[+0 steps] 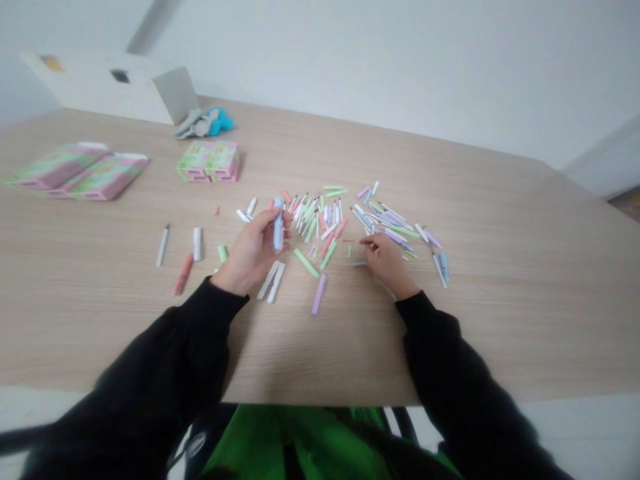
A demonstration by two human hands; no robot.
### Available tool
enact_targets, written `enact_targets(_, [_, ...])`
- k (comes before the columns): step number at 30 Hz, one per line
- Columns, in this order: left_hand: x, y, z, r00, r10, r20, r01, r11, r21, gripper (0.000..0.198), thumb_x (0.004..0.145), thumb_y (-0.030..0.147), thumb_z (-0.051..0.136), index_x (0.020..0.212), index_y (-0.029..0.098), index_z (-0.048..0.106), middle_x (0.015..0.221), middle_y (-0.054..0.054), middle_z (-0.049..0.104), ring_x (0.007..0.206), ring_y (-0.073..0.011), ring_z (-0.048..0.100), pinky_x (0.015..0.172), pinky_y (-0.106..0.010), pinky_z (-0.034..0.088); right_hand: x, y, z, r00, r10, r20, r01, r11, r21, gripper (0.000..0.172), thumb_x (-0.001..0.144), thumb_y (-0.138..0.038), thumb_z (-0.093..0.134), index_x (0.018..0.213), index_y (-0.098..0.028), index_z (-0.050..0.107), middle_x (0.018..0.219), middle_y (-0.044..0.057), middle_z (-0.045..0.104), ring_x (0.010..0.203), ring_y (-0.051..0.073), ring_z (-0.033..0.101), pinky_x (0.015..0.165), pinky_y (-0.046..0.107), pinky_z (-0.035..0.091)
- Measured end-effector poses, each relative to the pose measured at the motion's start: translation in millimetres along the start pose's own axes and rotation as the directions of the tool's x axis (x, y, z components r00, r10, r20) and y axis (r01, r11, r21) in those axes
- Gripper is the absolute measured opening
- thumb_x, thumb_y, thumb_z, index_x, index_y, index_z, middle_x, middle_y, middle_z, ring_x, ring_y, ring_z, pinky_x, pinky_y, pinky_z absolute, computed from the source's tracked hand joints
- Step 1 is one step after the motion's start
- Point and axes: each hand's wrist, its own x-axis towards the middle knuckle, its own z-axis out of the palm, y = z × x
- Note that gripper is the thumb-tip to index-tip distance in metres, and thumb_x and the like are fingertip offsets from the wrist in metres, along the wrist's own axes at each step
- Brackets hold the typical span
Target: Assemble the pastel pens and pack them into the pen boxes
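- left hand (251, 252): grip clamped on a pale blue pen barrel (278, 225), barrel upright, held above the counter (500, 280)
- right hand (388, 264): grip low over the counter, fingers together, fingertips (367, 243) at the edge of the right pile; cannot tell if anything is pinched
- pastel pen pieces (320, 223): loose on the counter in front of the person, in two loose piles, white, green, pink, lilac and blue, too many and overlapped to count exactly, several dozen
- set apart nearer the left hand: 1 white pen (163, 245), 1 pink pen piece (183, 274), 1 white pen piece (197, 244), 1 green pen piece (223, 253)
- just below the piles: 2 white pen pieces (271, 282) side by side, 1 lilac pen piece (319, 294)
- pink-and-green cardboard boxes: 4 total; 2 lying flat at far left (57, 167), 2 side by side mid-counter (207, 160); contents not visible
- 1 large off-white carton (110, 87) at the far edge of the counter
- 1 grey and blue soft bundle (205, 123) beside the carton
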Motion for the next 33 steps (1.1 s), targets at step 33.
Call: enact_targets(33, [-10.3, 0.3, 3.4, 0.996, -0.045, 0.082, 0.044, 0.999, 0.015, 0.029, 0.088, 0.021, 0.052, 0.065, 0.012, 0.066, 0.059, -0.001, 0.046, 0.048, -0.0095, 0.04, 0.044, -0.023, 0.036, 14.0, 39.7, -35.2, 0.998, 0.013, -0.066, -0.02, 0.993, -0.114, 0.017, 0.081, -0.016, 0.056, 0.087, -0.019, 0.072, 0.093, 0.011, 0.07, 0.093, 0.026, 0.064, 0.091, 0.043, 0.05])
